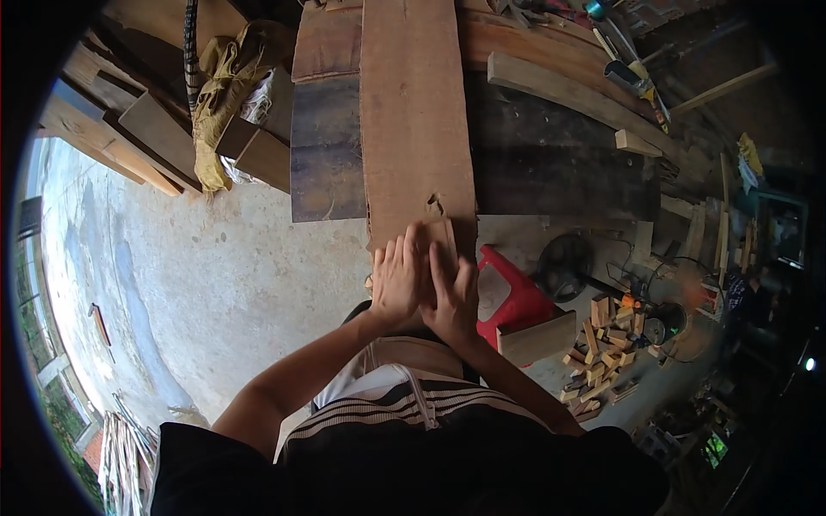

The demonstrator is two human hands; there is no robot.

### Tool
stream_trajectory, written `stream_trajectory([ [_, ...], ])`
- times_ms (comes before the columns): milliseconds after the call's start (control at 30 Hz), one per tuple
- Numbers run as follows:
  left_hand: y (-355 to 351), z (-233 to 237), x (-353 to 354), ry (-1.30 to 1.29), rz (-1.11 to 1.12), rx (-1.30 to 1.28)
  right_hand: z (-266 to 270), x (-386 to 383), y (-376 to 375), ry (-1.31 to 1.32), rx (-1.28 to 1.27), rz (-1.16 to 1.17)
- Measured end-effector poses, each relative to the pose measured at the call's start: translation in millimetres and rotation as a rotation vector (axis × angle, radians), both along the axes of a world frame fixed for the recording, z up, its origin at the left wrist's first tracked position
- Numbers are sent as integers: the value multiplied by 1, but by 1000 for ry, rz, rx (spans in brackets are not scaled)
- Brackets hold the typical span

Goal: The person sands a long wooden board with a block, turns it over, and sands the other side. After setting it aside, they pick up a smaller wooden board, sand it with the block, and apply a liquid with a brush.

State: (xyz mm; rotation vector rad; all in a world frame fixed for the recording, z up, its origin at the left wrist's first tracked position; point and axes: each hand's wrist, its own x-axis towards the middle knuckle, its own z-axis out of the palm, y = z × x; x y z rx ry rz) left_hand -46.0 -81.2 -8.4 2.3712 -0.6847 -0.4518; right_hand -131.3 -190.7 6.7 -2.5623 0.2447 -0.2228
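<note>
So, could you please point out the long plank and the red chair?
Long plank (pixel 415 112): head view, on its broad upper face.
Red chair (pixel 527 295): head view, on its red plastic part.

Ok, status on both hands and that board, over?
Left hand and right hand on wooden block. Block at near end of long board. Chip or hole just ahead.

The long board is showing a plain warm brown, and the panel under it is looking nearly black. The chair is standing out in bright red. The floor is appearing pale grey with darker blotches, while black and whitish stripes are crossing the garment's band.
</note>
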Motion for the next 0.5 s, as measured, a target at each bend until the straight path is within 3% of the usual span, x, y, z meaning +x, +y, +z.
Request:
stream_trajectory([
  [100,5,5,-9,-29,1,-14,6,-2,2,57,37,27],
  [200,-21,-6,41,-80,75,-73,-4,53,-17,-21,23,16],
  [300,-51,-7,144,-218,82,-80,-2,152,-41,-105,-35,1],
  [367,-71,-17,221,-490,88,-53,-5,224,-58,-170,-70,-27],
  [400,-82,-16,258,-494,117,-85,-7,260,-66,-215,-103,-47],
  [433,-96,-10,302,-308,197,38,-2,301,-75,-252,-101,-54],
  [500,-111,2,367,-349,139,193,-13,353,-85,-291,-86,-69],
])
